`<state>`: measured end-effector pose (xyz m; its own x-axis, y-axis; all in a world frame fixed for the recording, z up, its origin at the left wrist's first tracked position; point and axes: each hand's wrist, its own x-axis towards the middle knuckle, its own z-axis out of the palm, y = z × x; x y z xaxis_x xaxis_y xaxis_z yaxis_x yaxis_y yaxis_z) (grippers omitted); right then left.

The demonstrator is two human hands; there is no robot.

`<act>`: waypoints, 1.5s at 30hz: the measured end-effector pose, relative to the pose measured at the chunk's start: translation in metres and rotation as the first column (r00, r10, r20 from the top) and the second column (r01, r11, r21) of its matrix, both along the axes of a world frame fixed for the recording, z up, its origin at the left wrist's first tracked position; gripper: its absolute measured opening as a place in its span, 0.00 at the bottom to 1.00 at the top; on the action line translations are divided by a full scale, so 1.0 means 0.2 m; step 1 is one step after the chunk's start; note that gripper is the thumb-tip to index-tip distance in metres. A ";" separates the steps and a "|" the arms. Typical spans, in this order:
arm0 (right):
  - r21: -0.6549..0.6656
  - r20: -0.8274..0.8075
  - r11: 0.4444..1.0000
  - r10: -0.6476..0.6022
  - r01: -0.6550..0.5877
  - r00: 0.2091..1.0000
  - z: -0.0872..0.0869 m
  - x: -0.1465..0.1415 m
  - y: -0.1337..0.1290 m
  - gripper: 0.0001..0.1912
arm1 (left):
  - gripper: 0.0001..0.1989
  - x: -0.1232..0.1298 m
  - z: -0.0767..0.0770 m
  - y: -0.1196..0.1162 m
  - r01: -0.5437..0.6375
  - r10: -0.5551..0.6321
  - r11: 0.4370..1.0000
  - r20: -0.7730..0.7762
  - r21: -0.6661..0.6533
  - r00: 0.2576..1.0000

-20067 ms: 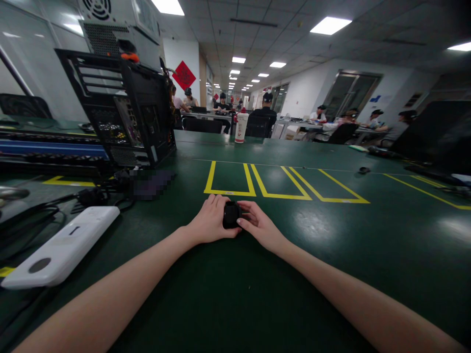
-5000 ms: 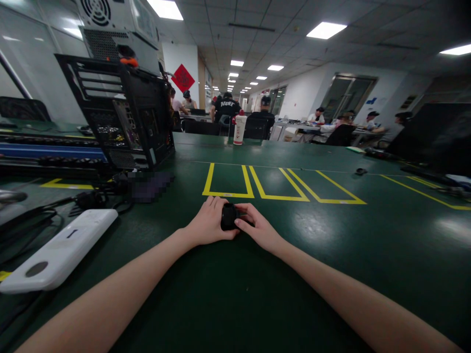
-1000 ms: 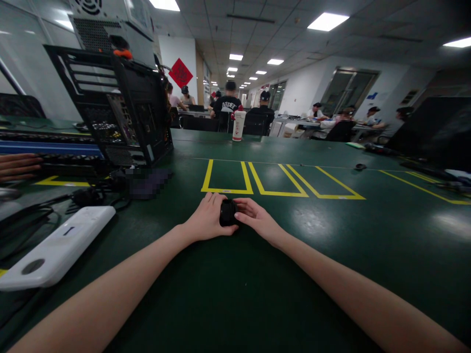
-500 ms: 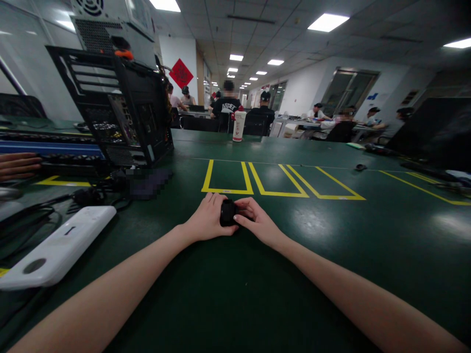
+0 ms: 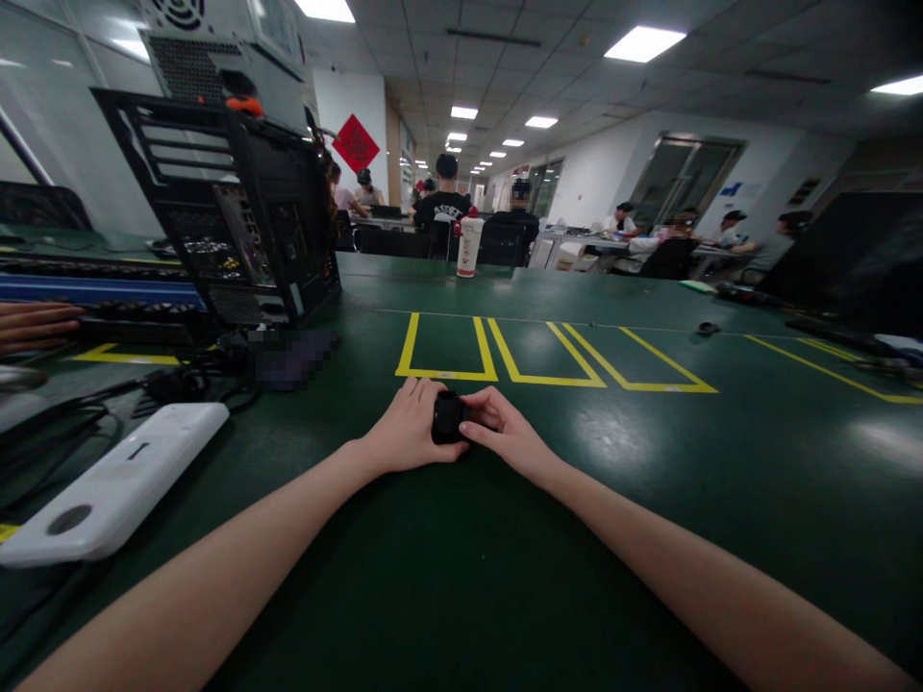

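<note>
A small black object with rounded corners is between my two hands on the green table; its exact kind does not show. My left hand wraps it from the left, thumb along its near side and fingers over its far side. From the right, my right hand pinches its edge, with the thumb at its near right corner and the fingers curled behind. Its underside is hidden. Just beyond my hands, yellow tape marks several outlined areas on the table.
At left stand a black computer case, a white power-bank-like device and tangled black cables. Another person's hand rests at the left edge. A white cup is at the far side; a small black ring-like piece lies right.
</note>
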<state>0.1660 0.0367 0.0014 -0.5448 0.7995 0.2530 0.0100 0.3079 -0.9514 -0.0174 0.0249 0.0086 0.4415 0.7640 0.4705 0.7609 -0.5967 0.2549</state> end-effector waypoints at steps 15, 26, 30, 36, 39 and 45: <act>-0.017 -0.031 1.000 0.001 -0.001 1.000 0.00 0.00 0.00 0.14 | 0.29 0.00 0.00 0.00 -0.004 0.004 1.000 -0.008 0.004 1.000; -0.028 0.013 0.999 0.021 -0.021 1.000 0.00 0.01 0.01 0.19 | 0.29 0.00 0.01 -0.01 0.006 -0.006 1.000 -0.009 0.003 1.000; -0.012 -0.005 1.000 0.029 -0.029 1.000 0.00 0.01 0.00 0.17 | 0.28 0.00 0.01 -0.01 0.013 -0.013 1.000 0.004 -0.004 1.000; -0.016 -0.003 1.000 -0.003 0.003 1.000 0.00 0.00 0.01 0.17 | 0.28 0.00 -0.01 0.00 0.013 -0.013 1.000 0.012 0.010 1.000; -0.029 -0.003 0.999 0.021 -0.022 1.000 0.00 0.00 0.01 0.22 | 0.29 0.01 -0.01 0.01 0.005 -0.004 1.000 -0.001 0.030 1.000; -0.025 -0.039 0.999 0.035 -0.036 0.999 0.00 0.01 0.01 0.19 | 0.29 0.00 0.00 0.00 0.001 0.000 1.000 -0.024 0.029 1.000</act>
<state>0.1679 0.0382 0.0021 -0.5634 0.7863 0.2538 -0.0371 0.2828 -0.9585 -0.0173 0.0258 0.0079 0.4534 0.7502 0.4812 0.7664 -0.6038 0.2192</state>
